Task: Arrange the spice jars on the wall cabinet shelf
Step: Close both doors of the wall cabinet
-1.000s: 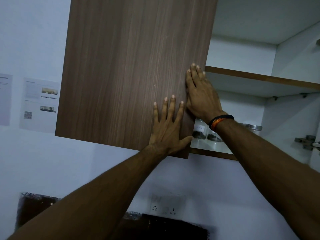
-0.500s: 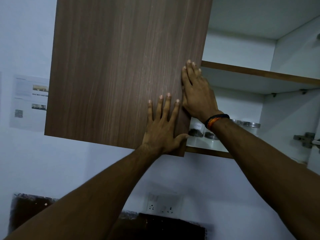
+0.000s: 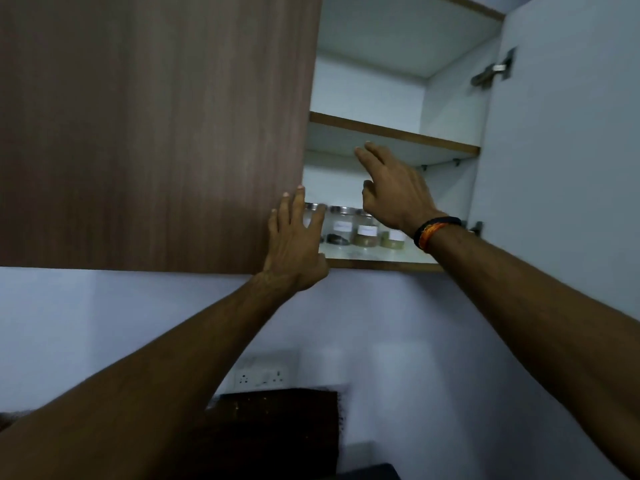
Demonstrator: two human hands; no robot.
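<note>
Several glass spice jars (image 3: 364,231) with metal lids and white labels stand in a row on the lower shelf (image 3: 381,264) of the wall cabinet. My left hand (image 3: 294,240) lies flat with straight fingers on the right edge of the brown left door (image 3: 156,133), partly covering the leftmost jars. My right hand (image 3: 394,192), with a dark and orange wristband, hovers with fingers extended in front of the open compartment, above the jars and touching nothing. It hides part of the rightmost jars.
The upper shelf (image 3: 394,133) holds nothing visible. The white right door (image 3: 561,168) stands swung open with hinges showing. Below on the wall is a socket plate (image 3: 263,375), and a dark backsplash panel (image 3: 270,431) lies under it.
My right hand has come off the left door's edge and moved right, in front of the open compartment. The view has shifted, showing more of the cabinet's inside and the jars.
</note>
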